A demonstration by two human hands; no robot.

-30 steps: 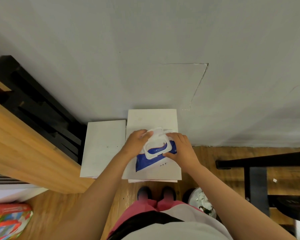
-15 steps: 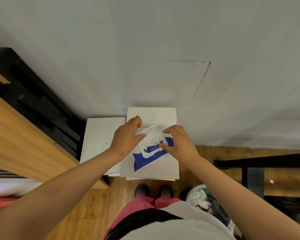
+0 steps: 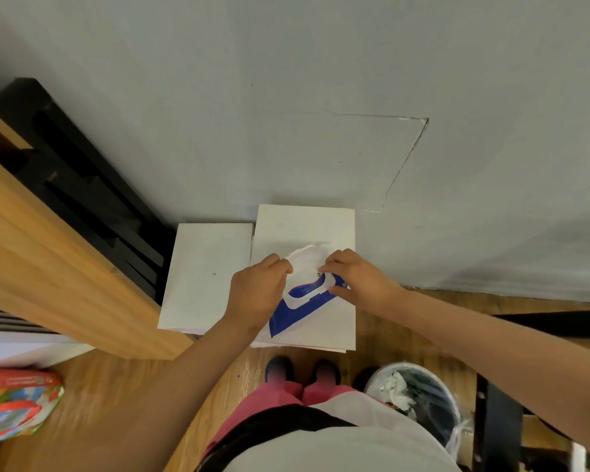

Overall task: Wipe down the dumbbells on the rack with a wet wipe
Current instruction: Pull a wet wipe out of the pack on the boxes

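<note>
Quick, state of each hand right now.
Left hand: curled round the wet wipe pack.
Right hand: pinching the same pack.

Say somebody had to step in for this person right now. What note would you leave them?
Left hand: holds the wipe pack at its left edge.
Right hand: pinches the pack's top by the white lid.
Pack lies on the white box against the wall; waste bin by the person's right foot.
Done: pack being opened; whether a wipe is out is too blurred to tell.
Left: pull a wipe, find the dumbbells (none in view), wipe them.
</note>
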